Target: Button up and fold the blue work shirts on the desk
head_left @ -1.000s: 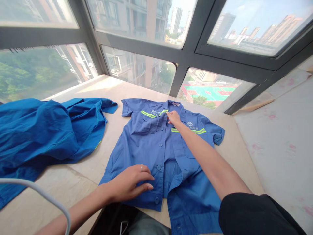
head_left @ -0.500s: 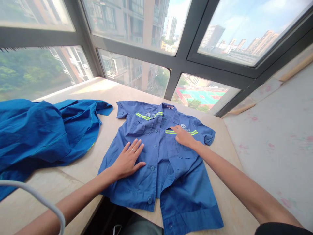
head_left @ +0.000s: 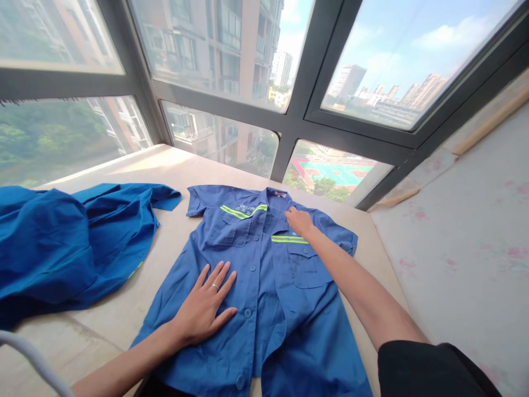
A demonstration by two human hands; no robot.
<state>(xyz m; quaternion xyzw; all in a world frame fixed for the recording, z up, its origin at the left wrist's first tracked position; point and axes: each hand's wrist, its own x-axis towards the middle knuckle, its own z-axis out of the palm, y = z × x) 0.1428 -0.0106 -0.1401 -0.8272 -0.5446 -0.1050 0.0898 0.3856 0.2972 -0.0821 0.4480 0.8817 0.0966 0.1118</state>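
In the head view, a blue short-sleeved shirt (head_left: 244, 289) lies front up on a pale counter (head_left: 173, 242), filling the middle and running out at 6 o'clock. Its collar (head_left: 270, 198) points to 12, its sleeves to 10 and 2. The front is unbuttoned, with a row of buttons (head_left: 248, 313) down the panel on the 9 o'clock side. A yellow stripe (head_left: 289, 239) crosses the other panel above a flapped pocket (head_left: 306, 267).

The left hand (head_left: 206, 306), wearing a ring (head_left: 215, 286), rests palm down on the shirt at 8 o'clock, fingers spread and thumb out, gripping nothing. The right hand (head_left: 301, 221) reaches to the neck opening at 1 o'clock, its fingers curled nearly closed against the upper edge of the front panel; whether cloth is pinched in them, I cannot tell. A black sleeve (head_left: 430, 369) covers that arm at 5.

At 9 o'clock a second blue garment (head_left: 99, 237) lies crumpled, apart from the shirt. A white cable (head_left: 33, 358) curves in at 8. Gray window frames (head_left: 297, 121) span 10 to 2, and a flowered wall (head_left: 467, 264) stands at 3.
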